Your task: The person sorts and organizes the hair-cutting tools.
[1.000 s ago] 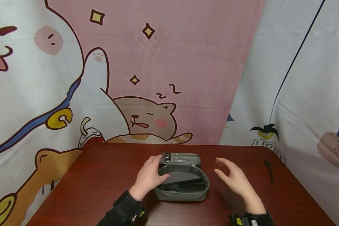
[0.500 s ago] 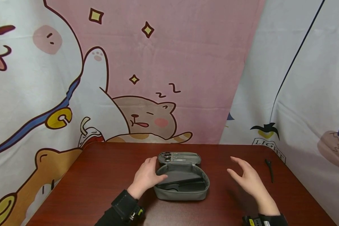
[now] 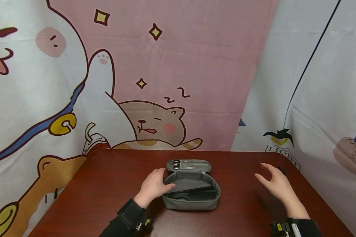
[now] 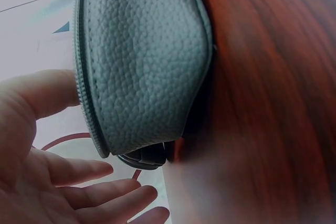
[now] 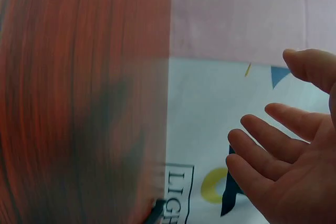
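A grey-green zip case (image 3: 191, 205) lies unzipped on the table, its lid folded back at the far side. Scissors (image 3: 175, 164) and other small tools sit in the lid's clear pocket, and a long dark item (image 3: 195, 193) lies inside the case. My left hand (image 3: 154, 186) is at the case's left side, thumb at the zipped rim (image 4: 86, 77) and the other fingers loosely spread. Well to the right, my right hand (image 3: 277, 184) hovers above the table, holding nothing, fingers apart. It mostly covers a slim black item (image 3: 281, 169), whose end shows past the fingers.
The reddish-brown wooden table (image 3: 106, 197) runs back to a cloth backdrop (image 3: 207, 82) printed with cartoon animals. The slim black item lies near the table's right edge.
My right hand has moved steadily rightward, away from the case and over the slim black item. My left hand has shifted slightly left at the rim, and the case has stayed put.
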The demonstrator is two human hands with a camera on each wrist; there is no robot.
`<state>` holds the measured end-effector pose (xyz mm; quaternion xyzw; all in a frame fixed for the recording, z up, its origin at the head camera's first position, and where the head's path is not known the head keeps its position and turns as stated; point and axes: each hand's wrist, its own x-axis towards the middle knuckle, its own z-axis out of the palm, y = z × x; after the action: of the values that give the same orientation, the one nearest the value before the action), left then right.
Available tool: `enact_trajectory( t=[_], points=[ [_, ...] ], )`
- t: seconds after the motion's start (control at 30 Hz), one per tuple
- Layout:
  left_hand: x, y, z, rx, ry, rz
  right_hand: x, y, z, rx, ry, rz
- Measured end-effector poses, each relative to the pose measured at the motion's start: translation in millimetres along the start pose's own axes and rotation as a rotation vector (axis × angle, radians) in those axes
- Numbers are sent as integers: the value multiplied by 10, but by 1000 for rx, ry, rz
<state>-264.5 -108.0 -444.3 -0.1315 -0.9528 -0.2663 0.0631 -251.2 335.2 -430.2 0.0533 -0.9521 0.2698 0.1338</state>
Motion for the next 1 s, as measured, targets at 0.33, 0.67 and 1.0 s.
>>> enact_trajectory(
  t=[0.33,0.67,1.0],
  points=[
    [14,-31,34,-25,0,28,33,267,-180,-87,-13,98],
    [14,-32,40,-31,9,29,85,535,-281,-150,7,109],
    [27,-46,46,-30,24,59,136,736,-341,-172,-67,228]
  ],
)
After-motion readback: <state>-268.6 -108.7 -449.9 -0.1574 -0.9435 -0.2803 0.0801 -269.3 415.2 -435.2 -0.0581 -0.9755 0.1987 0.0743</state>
